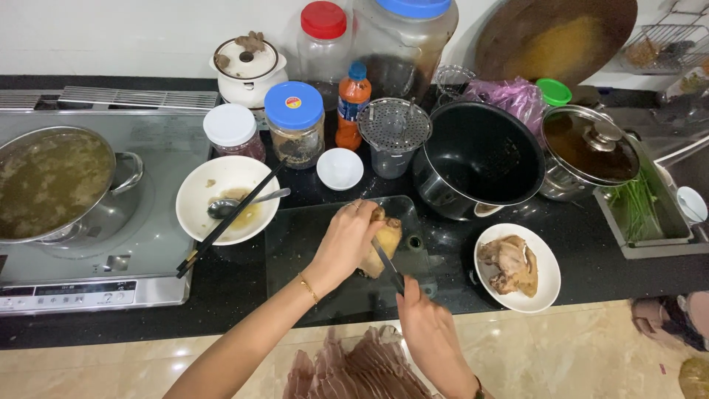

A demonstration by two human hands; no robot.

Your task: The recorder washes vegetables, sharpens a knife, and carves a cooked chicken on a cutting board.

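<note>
My left hand (pixel 346 240) presses down on a piece of cooked chicken (pixel 387 238) lying on a dark glass cutting board (pixel 295 244) at the counter's front. My right hand (pixel 425 325) grips the handle of a knife (pixel 387 264), and the blade rests against the chicken next to my left fingers. A gold bracelet circles my left wrist. More cooked chicken (pixel 509 264) lies on a white plate (pixel 546 284) to the right of the board.
A white bowl (pixel 199 196) with spoon and black chopsticks sits left of the board. A pot of broth (pixel 48 181) stands on the cooktop. Jars, a sauce bottle, a small white dish, a black inner pot (pixel 480 159) and a lidded pot (pixel 591 148) crowd the back.
</note>
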